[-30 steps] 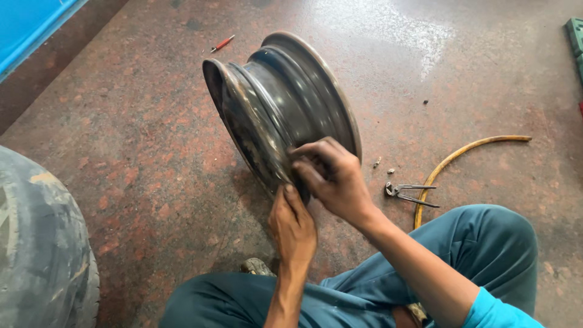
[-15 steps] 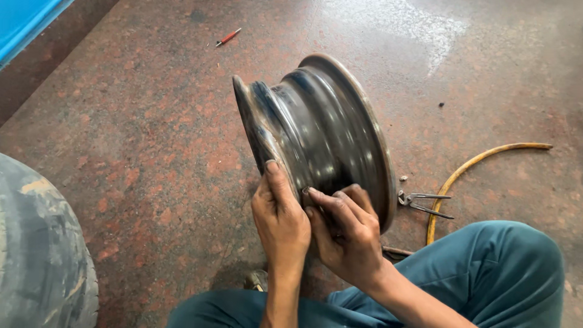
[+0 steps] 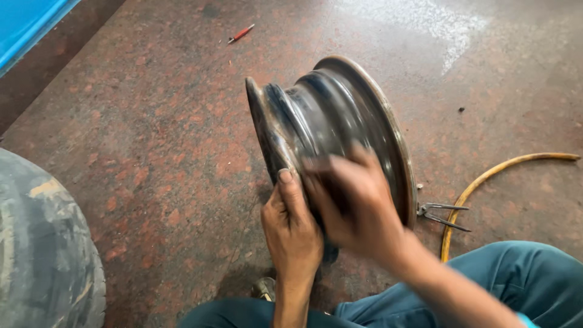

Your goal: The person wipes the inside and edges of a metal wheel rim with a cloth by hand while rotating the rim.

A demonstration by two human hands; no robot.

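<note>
Standing on edge on the floor (image 3: 152,152), the rim (image 3: 331,130) was bare, no tyre on it. The left hand (image 3: 291,228) gripped its near edge; the right hand (image 3: 352,203), blurred, pressed on the barrel, its grip unclear. Pliers (image 3: 443,214) lay beside, untouched.

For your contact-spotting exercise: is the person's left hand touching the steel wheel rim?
Touching. The head view shows the left hand with its thumb pressed flat against the near edge of the wheel rim, no gap between them.

bare steel wheel rim (image 3: 331,130), dark and grimy, stood on edge on the floor, middle of the scene
</note>
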